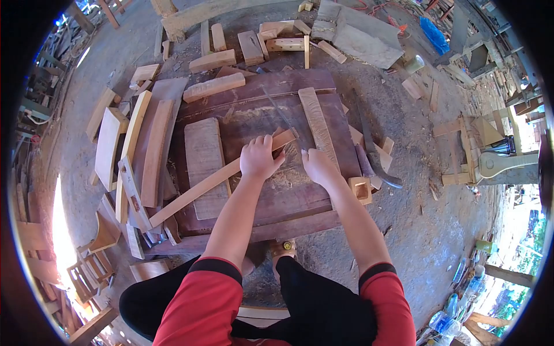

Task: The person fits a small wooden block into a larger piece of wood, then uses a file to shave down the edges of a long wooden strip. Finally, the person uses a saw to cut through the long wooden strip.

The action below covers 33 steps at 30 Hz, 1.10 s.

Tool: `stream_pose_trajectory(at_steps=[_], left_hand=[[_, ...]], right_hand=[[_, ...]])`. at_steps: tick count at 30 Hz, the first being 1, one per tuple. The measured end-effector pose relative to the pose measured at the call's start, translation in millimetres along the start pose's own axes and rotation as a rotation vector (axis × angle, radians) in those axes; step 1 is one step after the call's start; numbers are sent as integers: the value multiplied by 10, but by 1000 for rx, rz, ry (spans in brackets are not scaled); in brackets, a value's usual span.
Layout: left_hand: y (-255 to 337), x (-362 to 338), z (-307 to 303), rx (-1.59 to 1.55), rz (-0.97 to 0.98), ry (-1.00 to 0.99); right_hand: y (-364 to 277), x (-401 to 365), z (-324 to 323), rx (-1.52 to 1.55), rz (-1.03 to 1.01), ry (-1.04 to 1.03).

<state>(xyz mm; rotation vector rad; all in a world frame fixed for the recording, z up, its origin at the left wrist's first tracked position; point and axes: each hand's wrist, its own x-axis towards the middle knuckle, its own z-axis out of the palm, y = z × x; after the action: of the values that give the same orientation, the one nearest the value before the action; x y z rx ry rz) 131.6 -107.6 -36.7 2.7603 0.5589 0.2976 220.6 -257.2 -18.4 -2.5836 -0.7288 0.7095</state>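
Observation:
A long wooden strip [199,192] slants across the low work surface [265,214]. My left hand [259,158] is closed over it near its far end, fingers wrapped across the top. My right hand [319,166] makes a fist just to the right, around the near end of a long thin metal tool [278,108]. That tool's dark blade runs forward and left, past the tip of the strip; its handle is hidden in my fist. Under the strip lies a wide flat board [203,144]. A rough-surfaced wooden bar [316,118] rests beyond my right hand.
Several wooden pieces [157,153] lean along the left edge. A block with a square hole [360,189] sits near the right edge, beside a curved dark blade [375,155]. Offcuts [212,60] lie on the ground ahead. Plastic bottles [445,323] lie at lower right.

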Motion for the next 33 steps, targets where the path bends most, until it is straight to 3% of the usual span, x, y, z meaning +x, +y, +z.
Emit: stream_pose_trajectory(at_steps=[10, 20, 23, 25, 29, 33], left_hand=[[-34, -10, 34, -25, -6, 7], [7, -15, -29, 7, -4, -54], [29, 11, -33, -4, 41, 6], [35, -11, 1, 4, -33, -2], [20, -1, 1, 12, -29, -46], [38, -33, -24, 9, -19, -50]], right_hand=[[591, -1335, 26, 3, 157, -43], [4, -198, -41, -57, 6, -18], [169, -389, -8, -3, -10, -12], [398, -699, 60, 28, -10, -38], [544, -1366, -113, -19, 185, -174], [595, -1378, -120, -34, 147, -108]])
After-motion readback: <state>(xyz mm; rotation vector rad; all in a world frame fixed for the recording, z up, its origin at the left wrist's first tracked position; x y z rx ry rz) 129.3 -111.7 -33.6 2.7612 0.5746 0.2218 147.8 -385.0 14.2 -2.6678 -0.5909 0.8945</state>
